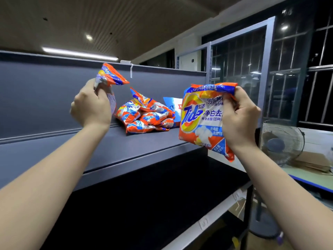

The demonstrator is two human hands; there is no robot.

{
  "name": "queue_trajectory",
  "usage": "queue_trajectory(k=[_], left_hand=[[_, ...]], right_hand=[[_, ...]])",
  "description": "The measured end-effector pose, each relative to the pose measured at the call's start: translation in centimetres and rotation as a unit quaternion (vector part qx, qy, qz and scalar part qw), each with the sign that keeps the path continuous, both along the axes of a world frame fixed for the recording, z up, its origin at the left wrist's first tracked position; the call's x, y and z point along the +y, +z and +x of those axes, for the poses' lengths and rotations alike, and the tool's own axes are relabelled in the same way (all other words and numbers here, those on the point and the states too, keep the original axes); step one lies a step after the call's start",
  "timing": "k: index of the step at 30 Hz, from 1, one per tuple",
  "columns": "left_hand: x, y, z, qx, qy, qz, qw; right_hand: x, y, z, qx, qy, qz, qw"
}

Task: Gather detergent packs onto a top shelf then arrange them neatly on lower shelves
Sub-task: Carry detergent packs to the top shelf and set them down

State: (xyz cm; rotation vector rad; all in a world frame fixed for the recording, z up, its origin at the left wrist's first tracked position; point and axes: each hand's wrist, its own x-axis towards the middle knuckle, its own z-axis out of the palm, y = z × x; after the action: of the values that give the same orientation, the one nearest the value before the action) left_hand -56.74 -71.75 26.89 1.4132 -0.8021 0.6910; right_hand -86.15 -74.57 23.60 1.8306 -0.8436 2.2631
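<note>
- My left hand (91,109) has its fingers clamped on a crumpled detergent pack (111,74) by one end; it could slip.
- My right hand (239,118) pinches the Tide pack (200,116) at its edge; the bag could tear or drop short of the top shelf (108,147).

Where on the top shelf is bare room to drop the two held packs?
Free: the grey top shelf left of the heap of orange detergent packs, below the left hand gripping a crumpled orange pack; also the front strip ahead of the heap. Crowded: the heap and the blue-white card behind it, by the right hand gripping an orange Tide pack.
</note>
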Motion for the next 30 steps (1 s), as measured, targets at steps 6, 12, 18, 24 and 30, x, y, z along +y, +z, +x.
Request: queue_trajectory(k=[6,12,18,24,30], left_hand=[[-8.3,-0.7,2.4,0.047,0.006,0.082,0.995],[-14.9,-5.2,2.6,0.069,-0.108,0.383,0.915],[-15.3,-3.3,1.3,0.213,-0.153,0.301,0.917],[-14.1,-2.8,1.1,0.331,-0.412,0.202,0.824],[-14.4,-4.3,1.8,0.154,-0.225,0.365,0.89]], right_hand=[[-7.4,2.0,2.6,-0.016,-0.019,0.006,1.0],[-12.8,2.5,6.4,-0.046,-0.025,0.015,0.998],[-16.1,1.3,14.4,0.066,0.221,0.151,0.961],[-18.4,0.5,17.0,0.375,0.342,0.271,0.818],[-20.3,-2.0,15.6,0.427,0.093,0.252,0.864]])
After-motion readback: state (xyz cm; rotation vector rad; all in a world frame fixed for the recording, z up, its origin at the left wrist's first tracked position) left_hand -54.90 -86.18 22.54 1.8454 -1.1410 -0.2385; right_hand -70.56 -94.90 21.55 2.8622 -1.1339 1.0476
